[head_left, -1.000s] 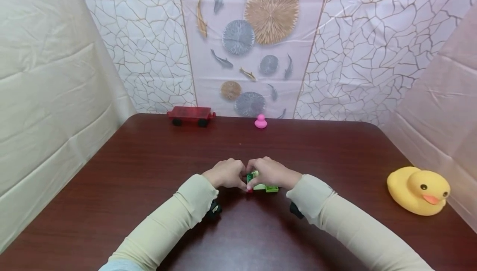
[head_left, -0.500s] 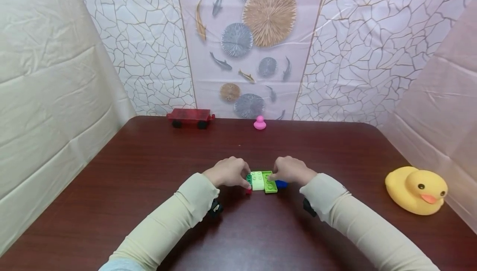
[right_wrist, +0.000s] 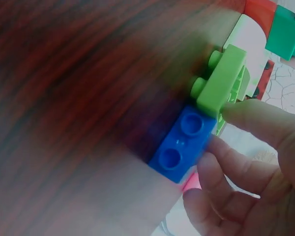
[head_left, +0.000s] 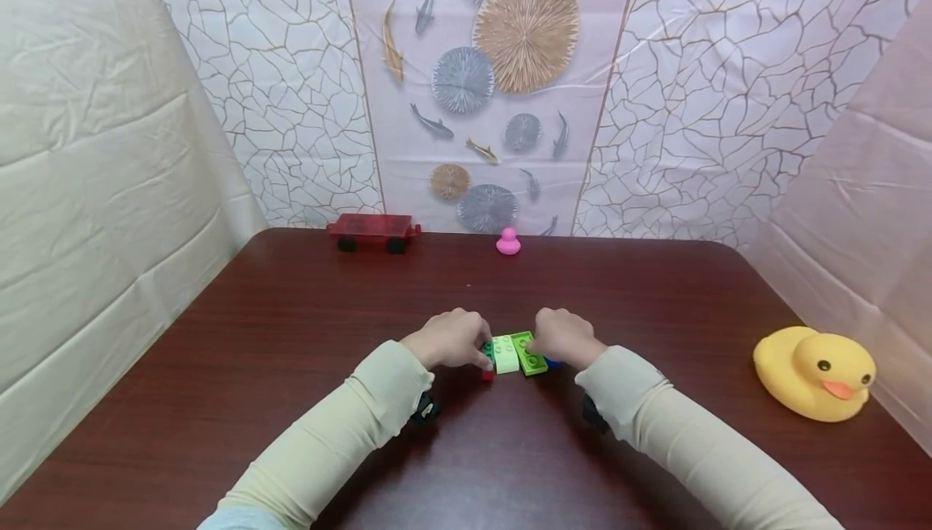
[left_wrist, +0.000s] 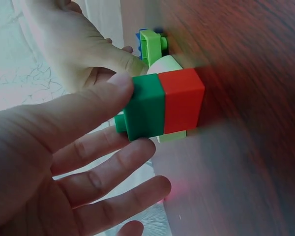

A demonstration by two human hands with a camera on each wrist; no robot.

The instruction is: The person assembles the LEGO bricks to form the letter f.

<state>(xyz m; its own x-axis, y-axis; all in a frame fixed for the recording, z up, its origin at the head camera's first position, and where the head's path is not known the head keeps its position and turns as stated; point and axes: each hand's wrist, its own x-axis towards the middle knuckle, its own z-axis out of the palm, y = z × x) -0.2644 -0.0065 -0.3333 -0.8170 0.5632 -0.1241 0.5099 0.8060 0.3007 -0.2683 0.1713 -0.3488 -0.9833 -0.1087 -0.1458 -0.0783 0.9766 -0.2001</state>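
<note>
Lime-green plastic brick point(right_wrist: 220, 82) swung more askew from pale-green block point(head_left: 506, 357); likely unjoined.
Left hand point(head_left: 446, 337): fingers pinch dark-green block point(left_wrist: 146, 107); right hand point(head_left: 569, 337): fingers grip lime-green plus blue studded brick point(right_wrist: 182, 145).

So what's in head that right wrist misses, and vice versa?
Head only: the yellow duck and both sleeves.

Right wrist only: the studs on the lime brick and the two round studs on the blue brick.

Both: the right hand, the wagon, and the red, green, pale, lime and blue bricks.
</note>
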